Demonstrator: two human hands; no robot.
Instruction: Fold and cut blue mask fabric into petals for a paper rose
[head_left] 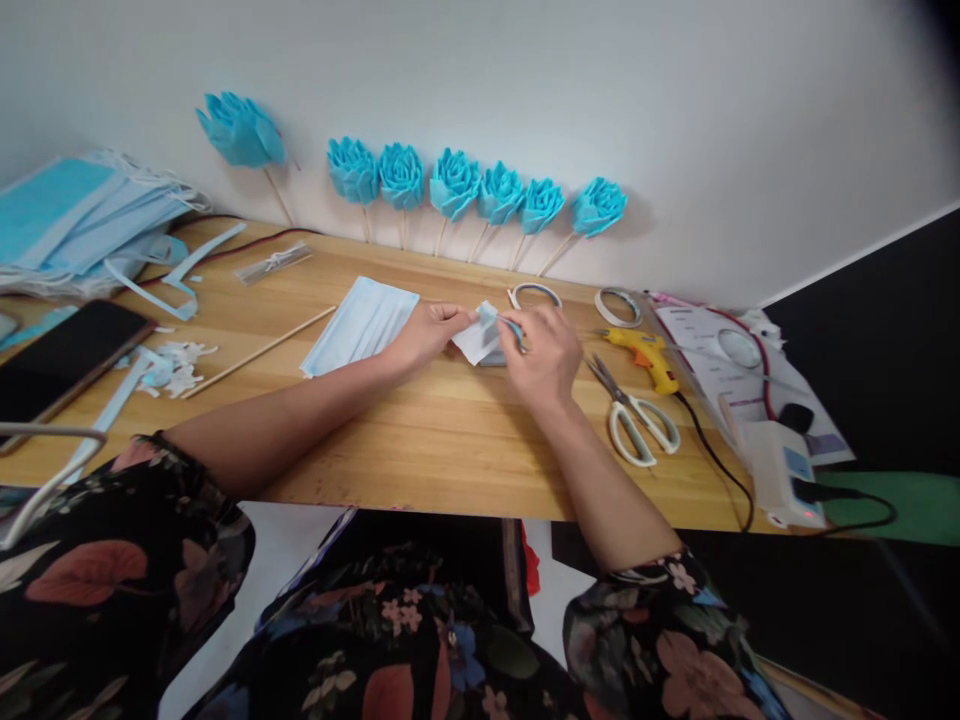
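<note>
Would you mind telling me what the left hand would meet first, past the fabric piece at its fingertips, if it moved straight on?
Beyond the pale fabric piece, the left hand would probably meet the right hand first, though depth is unclear.

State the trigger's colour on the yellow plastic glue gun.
The trigger of the glue gun is orange; head view.

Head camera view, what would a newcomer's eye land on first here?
Probably the seven blue flowers along the wall. Next, at centre, the left hand and right hand, holding a small pale piece over the table. Then the yellow glue gun, lying on the right beside the scissors.
</note>
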